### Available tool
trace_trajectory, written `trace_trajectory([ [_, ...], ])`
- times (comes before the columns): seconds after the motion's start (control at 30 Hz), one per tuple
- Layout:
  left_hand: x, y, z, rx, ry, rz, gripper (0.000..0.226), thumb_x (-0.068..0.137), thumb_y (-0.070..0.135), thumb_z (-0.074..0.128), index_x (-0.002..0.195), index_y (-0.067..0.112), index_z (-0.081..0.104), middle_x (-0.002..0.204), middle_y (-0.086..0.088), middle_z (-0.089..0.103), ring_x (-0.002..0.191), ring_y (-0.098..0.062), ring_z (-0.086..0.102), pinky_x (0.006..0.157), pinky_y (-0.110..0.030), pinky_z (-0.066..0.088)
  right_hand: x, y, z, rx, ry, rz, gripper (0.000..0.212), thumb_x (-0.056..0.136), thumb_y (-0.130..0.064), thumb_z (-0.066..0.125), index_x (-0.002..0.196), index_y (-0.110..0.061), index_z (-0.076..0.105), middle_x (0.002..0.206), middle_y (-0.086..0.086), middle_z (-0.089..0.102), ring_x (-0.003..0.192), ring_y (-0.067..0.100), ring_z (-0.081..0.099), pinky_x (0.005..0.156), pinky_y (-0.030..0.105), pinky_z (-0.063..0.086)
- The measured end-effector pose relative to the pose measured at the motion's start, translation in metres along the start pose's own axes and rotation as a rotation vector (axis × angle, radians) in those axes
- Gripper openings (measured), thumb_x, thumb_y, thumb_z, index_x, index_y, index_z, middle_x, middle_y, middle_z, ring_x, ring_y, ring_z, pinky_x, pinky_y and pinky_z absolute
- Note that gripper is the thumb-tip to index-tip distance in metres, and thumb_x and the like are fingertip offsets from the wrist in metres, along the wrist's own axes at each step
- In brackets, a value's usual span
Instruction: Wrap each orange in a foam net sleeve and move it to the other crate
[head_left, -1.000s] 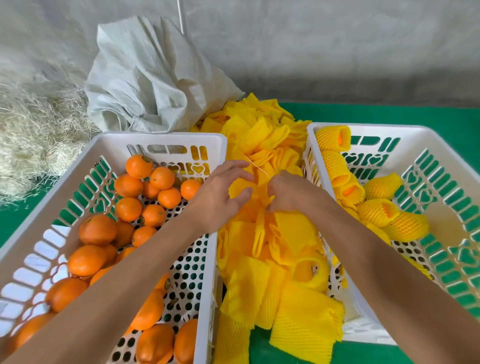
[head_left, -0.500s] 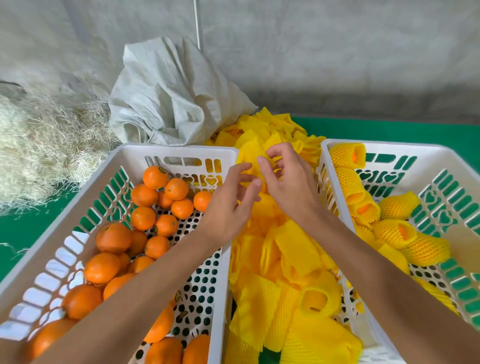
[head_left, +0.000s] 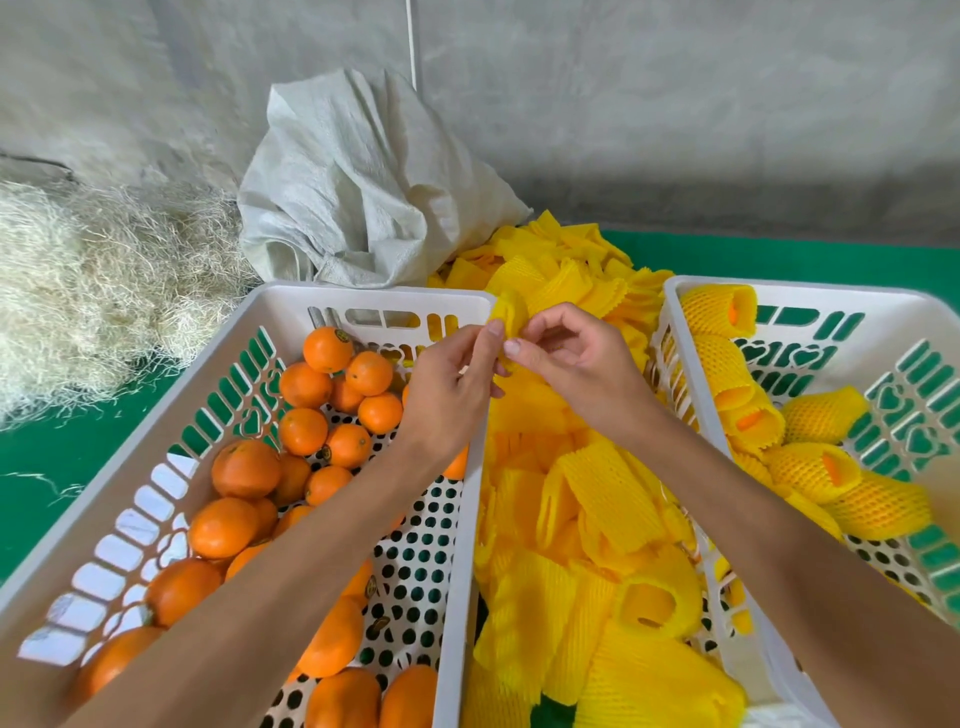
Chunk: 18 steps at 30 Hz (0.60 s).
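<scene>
Both my hands meet above the gap between two white crates. My left hand (head_left: 451, 395) and my right hand (head_left: 571, 364) each pinch one yellow foam net sleeve (head_left: 511, 317), held up over the sleeve pile (head_left: 587, 525). The left crate (head_left: 363, 299) holds several bare oranges (head_left: 244, 467). The right crate (head_left: 779, 293) holds several oranges wrapped in yellow sleeves (head_left: 813, 467). My forearms cover part of the left crate and the pile.
A crumpled white woven sack (head_left: 358, 192) lies behind the crates against a grey wall. A heap of pale straw (head_left: 88, 291) sits at the left. Everything stands on a green surface (head_left: 57, 457).
Both hands rose from the sleeve pile, lifting one sleeve, and shifted left to the left crate's far corner. The left hand, open before, now pinches the sleeve too.
</scene>
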<state>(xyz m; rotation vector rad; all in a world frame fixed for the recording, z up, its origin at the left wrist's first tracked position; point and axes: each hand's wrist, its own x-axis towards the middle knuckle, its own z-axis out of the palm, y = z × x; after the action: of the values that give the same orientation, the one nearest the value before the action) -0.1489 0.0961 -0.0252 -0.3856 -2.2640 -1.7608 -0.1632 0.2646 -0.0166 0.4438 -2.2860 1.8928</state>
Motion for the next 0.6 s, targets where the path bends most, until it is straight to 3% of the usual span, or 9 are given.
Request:
trace_trajectory([
  [0.1,0.0,-0.001,-0.003,0.087,-0.016,0.034,0.039,0.112,0.028,0.046,0.092,0.004,0.069,0.083,-0.012,0.069,0.073,-0.019,0.068,0.065,-0.027,0.056,-0.001,-0.001,0.0,-0.102,0.04,-0.025,0.012,0.092,-0.013,0.074,0.103,-0.01,0.067,0.091,-0.006,0.071,0.079,0.002,0.068,0.068,0.015,0.051],
  [0.2,0.001,-0.002,-0.006,0.216,-0.075,0.074,0.032,0.109,0.028,0.056,0.09,0.004,0.068,0.082,-0.009,0.069,0.074,-0.021,0.07,0.069,-0.044,0.056,-0.002,-0.001,0.002,-0.434,0.099,-0.208,0.018,0.089,-0.016,0.072,0.105,-0.012,0.065,0.096,-0.003,0.069,0.083,0.008,0.067,0.072,0.021,0.056],
  [0.3,0.004,-0.003,-0.011,0.262,-0.122,0.124,0.02,0.1,0.021,0.066,0.094,0.002,0.068,0.083,-0.012,0.068,0.078,-0.031,0.065,0.074,-0.054,0.053,-0.003,-0.004,0.007,-0.527,0.168,-0.294,0.012,0.094,-0.015,0.065,0.105,-0.01,0.068,0.098,0.001,0.066,0.084,0.01,0.064,0.071,0.021,0.054],
  [0.37,0.004,-0.002,-0.013,0.314,-0.126,0.136,0.02,0.096,0.022,0.065,0.089,0.002,0.066,0.077,-0.013,0.063,0.073,-0.033,0.058,0.07,-0.053,0.05,-0.002,-0.006,0.007,-0.503,0.206,-0.249,0.01,0.097,-0.016,0.062,0.091,-0.009,0.068,0.089,0.002,0.063,0.077,0.006,0.059,0.066,0.016,0.048],
  [0.4,0.004,-0.001,-0.013,0.317,-0.115,0.112,0.019,0.096,0.021,0.064,0.088,0.004,0.065,0.075,-0.012,0.063,0.071,-0.031,0.057,0.068,-0.052,0.05,-0.002,-0.007,0.008,-0.391,0.218,-0.16,0.017,0.099,-0.015,0.061,0.085,-0.007,0.065,0.083,0.004,0.063,0.073,0.005,0.058,0.065,0.016,0.047],
  [0.47,0.007,-0.001,-0.017,0.236,-0.059,0.011,0.016,0.1,0.015,0.06,0.088,0.007,0.066,0.076,-0.008,0.069,0.071,-0.024,0.066,0.067,-0.046,0.055,0.003,-0.012,0.008,0.16,0.25,0.142,0.018,0.101,-0.011,0.059,0.088,-0.001,0.067,0.088,0.013,0.072,0.081,0.011,0.067,0.072,0.025,0.057],
  [0.53,0.015,-0.001,-0.023,-0.027,0.003,-0.196,0.02,0.103,0.009,0.056,0.086,0.003,0.064,0.082,-0.011,0.075,0.079,-0.022,0.075,0.068,-0.031,0.06,0.008,-0.018,0.007,0.754,0.24,0.432,0.013,0.101,-0.007,0.058,0.109,-0.002,0.068,0.109,0.015,0.075,0.099,0.02,0.072,0.08,0.031,0.061],
  [0.6,0.023,0.001,-0.027,-0.421,0.013,-0.457,0.016,0.103,0.006,0.053,0.093,-0.002,0.064,0.097,-0.021,0.076,0.09,-0.028,0.076,0.077,-0.029,0.063,0.01,-0.02,0.006,0.988,0.193,0.586,0.017,0.103,-0.008,0.055,0.114,-0.001,0.064,0.103,0.012,0.076,0.091,0.018,0.074,0.076,0.028,0.063],
])
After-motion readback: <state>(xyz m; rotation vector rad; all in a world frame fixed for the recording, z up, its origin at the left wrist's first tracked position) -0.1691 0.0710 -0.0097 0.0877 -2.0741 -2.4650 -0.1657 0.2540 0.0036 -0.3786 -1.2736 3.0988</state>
